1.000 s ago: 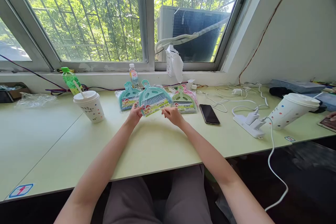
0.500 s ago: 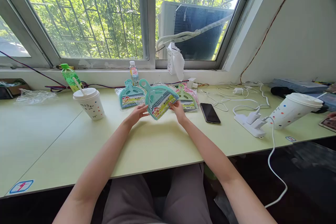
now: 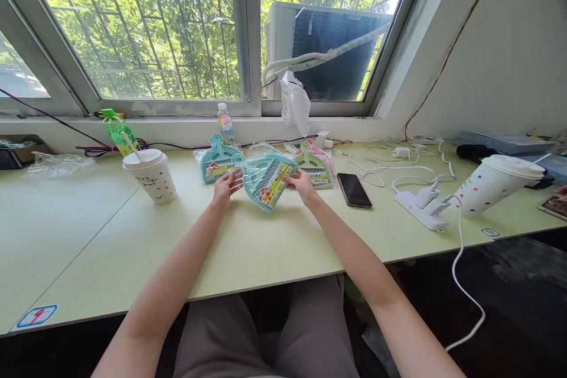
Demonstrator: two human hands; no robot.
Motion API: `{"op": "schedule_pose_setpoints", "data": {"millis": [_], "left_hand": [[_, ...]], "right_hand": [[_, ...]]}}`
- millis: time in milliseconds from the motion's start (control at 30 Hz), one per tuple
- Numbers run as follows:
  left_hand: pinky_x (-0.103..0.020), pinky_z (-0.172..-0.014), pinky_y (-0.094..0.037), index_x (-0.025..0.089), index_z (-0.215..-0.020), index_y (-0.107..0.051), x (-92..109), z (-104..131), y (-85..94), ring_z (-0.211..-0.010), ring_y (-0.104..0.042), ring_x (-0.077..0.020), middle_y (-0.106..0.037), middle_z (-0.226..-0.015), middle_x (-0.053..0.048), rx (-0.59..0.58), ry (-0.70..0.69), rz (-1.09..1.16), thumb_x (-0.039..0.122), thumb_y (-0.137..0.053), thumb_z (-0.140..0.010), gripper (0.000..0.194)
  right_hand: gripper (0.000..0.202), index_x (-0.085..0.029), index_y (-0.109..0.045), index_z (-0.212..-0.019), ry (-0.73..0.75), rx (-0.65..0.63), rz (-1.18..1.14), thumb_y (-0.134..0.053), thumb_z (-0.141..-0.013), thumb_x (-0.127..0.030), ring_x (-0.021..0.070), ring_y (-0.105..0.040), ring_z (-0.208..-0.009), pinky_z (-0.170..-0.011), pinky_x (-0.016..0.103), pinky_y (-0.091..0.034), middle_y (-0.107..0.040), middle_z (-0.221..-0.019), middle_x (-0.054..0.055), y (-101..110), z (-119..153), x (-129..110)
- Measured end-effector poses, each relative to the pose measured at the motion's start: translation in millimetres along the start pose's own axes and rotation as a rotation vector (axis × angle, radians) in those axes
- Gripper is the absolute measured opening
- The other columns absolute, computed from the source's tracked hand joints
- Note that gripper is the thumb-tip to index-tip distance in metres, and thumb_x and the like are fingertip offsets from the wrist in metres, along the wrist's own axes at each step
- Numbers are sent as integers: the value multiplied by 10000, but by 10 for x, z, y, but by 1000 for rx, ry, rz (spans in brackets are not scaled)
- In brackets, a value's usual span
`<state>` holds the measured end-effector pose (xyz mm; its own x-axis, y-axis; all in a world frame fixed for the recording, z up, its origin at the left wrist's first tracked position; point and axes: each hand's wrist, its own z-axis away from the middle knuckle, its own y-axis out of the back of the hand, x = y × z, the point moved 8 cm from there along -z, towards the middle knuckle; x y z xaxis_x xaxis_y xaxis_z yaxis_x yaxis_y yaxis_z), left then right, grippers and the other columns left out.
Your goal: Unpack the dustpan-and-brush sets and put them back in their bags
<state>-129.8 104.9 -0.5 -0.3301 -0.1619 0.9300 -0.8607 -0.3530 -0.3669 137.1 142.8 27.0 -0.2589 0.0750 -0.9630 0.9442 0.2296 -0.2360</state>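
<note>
Both hands now hold one teal mini dustpan-and-brush set (image 3: 267, 180) in its clear wrapper, lifted just off the bench (image 3: 266, 242). Half a second ago its handle pointed up toward 11 o'clock; a second ago it stood nearly upright at 12. Now the pack has swung round further — the handle end lies toward 9 o'clock, against the left hand (image 3: 225, 187), and the printed label runs slantwise down the middle. The left hand has shifted from the pack's lower edge to that handle end, its fingers closed on the wrapper there. The right hand (image 3: 302, 182) pinches the opposite edge at 3 o'clock, fingers closed on it as before.

Judging by this steady turning, the person is rotating the pack in hand — whether to inspect it or to find the wrapper's opening cannot be told.

Behind it, a second teal set (image 3: 217, 162) lies flat at 10 o'clock and a green-and-pink pair of sets (image 3: 312, 166) at 2 o'clock, both unmoved. The black phone (image 3: 354, 190) and the dotted paper cup (image 3: 151, 175) rest where they were.
</note>
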Motion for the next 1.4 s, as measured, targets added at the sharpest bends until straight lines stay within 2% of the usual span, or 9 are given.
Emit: {"op": "schedule_pose_setpoints", "data": {"millis": [167,233,467,667,767,900,1067,1200,1400], "left_hand": [[-260,-744,-575,150,-1056,-630,218,-74,481,-800,-715,-143,-737,-869,-73,348,-73,201,213,-459,-955,208],[-251,-721,-584,165,-1124,-595,277,-106,567,-820,-716,-144,-732,-876,-63,364,-74,243,243,-425,-971,241],[-225,-519,-555,76,-1083,-623,5,-90,179,-654,-717,-197,-718,-764,-122,-8,271,20,147,-593,-846,249],[-202,-696,-575,158,-1174,-563,269,-139,306,-787,-717,-137,-708,-850,-63,121,-23,260,266,-533,-933,265],[-262,-803,-569,197,-1222,-501,262,-125,269,-925,-704,-159,-692,-1052,-101,61,15,241,307,-578,-916,334],[-307,-854,-543,172,-1183,-560,34,-3,-61,-961,-693,-197,-685,-1120,-145,-181,197,62,285,-620,-872,336],[-353,-850,-526,213,-1128,-626,-151,222,-525,-938,-679,-224,-698,-1098,-106,-463,153,-103,472,-665,-815,408],[-311,-712,-509,210,-1026,-614,-145,228,-474,-777,-644,-204,-670,-851,-32,-265,6,-252,425,-703,-784,336],[-253,-797,-449,217,-899,-616,353,233,-170,-934,-580,-190,-625,-856,-22,102,-374,-240,421,-578,-886,208]], "right_hand": [[351,-189,-638,-898,40,56,-18,-838,-618,-255,181,-701,-751,-688,327,-608,-738,-855,32,158,-57,-42],[330,-192,-632,-895,46,123,-68,-821,-629,-240,175,-699,-739,-691,319,-605,-735,-828,22,269,-82,-39],[259,-218,-615,-887,46,273,-187,-750,-672,-167,165,-706,-729,-688,302,-612,-737,-827,3,471,-103,-33],[269,-219,-607,-903,69,263,-161,-754,-678,-204,188,-720,-804,-734,319,-621,-739,-873,20,445,-92,-67],[267,-218,-614,-910,66,251,-181,-752,-683,-194,179,-718,-803,-742,313,-622,-739,-880,17,424,-86,-51],[265,-217,-635,-911,63,230,-176,-762,-680,-195,171,-713,-798,-731,312,-625,-739,-915,13,397,-85,-21],[308,-212,-643,-925,41,126,-136,-798,-659,-226,177,-713,-807,-735,315,-618,-741,-906,18,256,-83,5],[294,-197,-663,-888,-11,-87,-48,-816,-640,-240,185,-707,-835,-760,324,-608,-744,-919,34,37,-56,20],[338,-183,-670,-965,-39,-378,312,-727,-655,-59,186,-691,-850,-805,368,-578,-726,-923,48,-243,77,117]]}}
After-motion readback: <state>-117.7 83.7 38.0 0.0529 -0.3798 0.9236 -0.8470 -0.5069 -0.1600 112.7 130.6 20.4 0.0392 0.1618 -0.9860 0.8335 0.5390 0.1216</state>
